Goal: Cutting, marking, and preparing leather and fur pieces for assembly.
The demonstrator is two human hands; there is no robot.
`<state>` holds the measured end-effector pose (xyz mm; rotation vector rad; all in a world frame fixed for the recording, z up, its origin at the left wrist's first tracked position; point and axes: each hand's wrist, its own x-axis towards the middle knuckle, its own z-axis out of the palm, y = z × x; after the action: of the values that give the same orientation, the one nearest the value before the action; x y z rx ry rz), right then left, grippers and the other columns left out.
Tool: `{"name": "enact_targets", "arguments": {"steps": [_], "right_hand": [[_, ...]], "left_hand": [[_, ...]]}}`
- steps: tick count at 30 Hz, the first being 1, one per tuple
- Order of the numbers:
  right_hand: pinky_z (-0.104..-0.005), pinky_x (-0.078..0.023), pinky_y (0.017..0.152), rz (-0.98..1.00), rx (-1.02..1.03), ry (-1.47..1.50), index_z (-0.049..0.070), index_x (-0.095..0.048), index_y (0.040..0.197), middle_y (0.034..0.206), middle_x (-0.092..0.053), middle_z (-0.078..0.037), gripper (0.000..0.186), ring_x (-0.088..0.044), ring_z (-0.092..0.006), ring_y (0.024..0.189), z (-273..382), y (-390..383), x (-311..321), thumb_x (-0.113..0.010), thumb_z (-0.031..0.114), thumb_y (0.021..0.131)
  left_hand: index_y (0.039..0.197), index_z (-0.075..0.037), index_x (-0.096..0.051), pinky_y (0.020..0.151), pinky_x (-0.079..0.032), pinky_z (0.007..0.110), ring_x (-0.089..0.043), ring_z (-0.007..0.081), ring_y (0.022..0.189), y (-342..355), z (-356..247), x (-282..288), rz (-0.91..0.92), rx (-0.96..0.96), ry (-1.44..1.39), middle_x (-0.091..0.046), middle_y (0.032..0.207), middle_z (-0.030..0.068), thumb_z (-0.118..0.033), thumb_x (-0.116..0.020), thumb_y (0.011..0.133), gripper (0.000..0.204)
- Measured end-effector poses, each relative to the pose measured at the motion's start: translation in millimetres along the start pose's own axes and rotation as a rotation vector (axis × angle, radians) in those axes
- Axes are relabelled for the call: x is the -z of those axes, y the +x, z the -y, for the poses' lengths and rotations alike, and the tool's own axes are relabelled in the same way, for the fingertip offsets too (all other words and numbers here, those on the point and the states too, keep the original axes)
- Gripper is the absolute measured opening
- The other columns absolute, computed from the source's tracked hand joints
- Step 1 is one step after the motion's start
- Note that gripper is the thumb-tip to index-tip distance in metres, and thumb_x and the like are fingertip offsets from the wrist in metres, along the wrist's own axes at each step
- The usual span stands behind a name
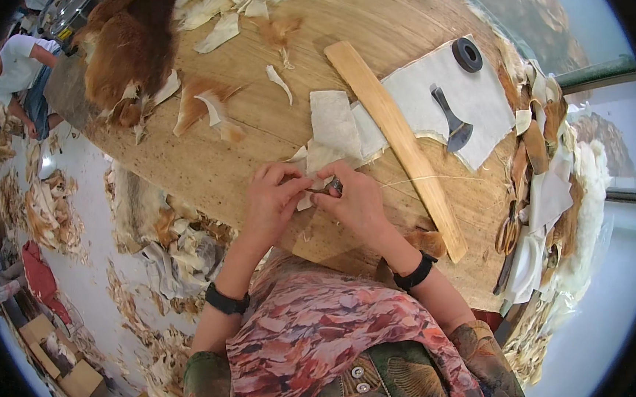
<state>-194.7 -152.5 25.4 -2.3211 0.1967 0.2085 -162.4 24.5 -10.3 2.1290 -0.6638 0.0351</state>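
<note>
My left hand (272, 200) and my right hand (357, 204) meet over the near edge of the wooden table. Both have fingers pinched together on a small brown piece (324, 204), mostly hidden by the fingers; it looks like fur or leather. A dark metal thimble-like ring (336, 185) shows at my right fingers. From that hand a pale thread (405, 181) trails rightward across a wooden slat (390, 123). Whether a needle is held cannot be made out. Just beyond the fingers lie pale hide pieces (332, 120).
To the right, a white hide sheet (417, 88) bears a dark fan-shaped blade (452, 119) and a black tape roll (467, 54). Scissors (508, 233) lie near the right edge among scraps. Brown fur (130, 49) covers the far left. Another person (25, 71) is beyond it.
</note>
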Motion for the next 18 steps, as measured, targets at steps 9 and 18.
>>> {"name": "enact_targets", "arguments": {"steps": [9,18], "right_hand": [[-0.0384,-0.051,0.061,-0.005,0.004,0.027,0.011,-0.069,0.085,0.069,-0.065,-0.008,0.017,-0.065,-0.0274,0.067,-1,2,1,-0.074,0.022,0.073],[-0.0387,-0.051,0.06,-0.069,0.045,0.016,0.012,-0.07,0.082,0.068,-0.067,-0.009,0.011,-0.066,-0.0283,0.065,-4,3,-5,-0.071,0.021,0.075]], "left_hand": [[0.086,-0.012,-0.07,0.082,-0.041,0.039,-0.055,0.0261,0.093,9,-4,-1,0.006,-0.003,0.077,-0.061,0.092,0.0019,-0.009,-0.072,0.071,0.015],[0.085,-0.014,-0.07,0.083,-0.038,0.039,-0.055,0.0243,0.094,5,4,-6,-0.04,-0.034,0.055,-0.062,0.09,-0.001,-0.011,-0.071,0.073,0.013]]}}
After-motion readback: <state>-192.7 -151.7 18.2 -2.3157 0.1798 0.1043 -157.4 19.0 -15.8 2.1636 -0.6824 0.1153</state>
